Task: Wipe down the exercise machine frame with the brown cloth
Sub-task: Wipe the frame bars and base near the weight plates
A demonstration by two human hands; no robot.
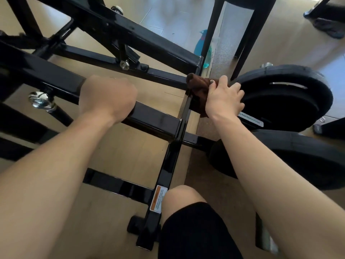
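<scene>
Brown cloth (198, 88) under right hand (224, 98); pressed on frame (183, 113).

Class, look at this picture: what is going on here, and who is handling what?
A person is cleaning a black exercise machine frame. The right hand grips a brown cloth against the frame where bars meet, beside a black weight plate. The left hand grips a frame bar. A teal spray bottle stands on the floor behind.
</scene>
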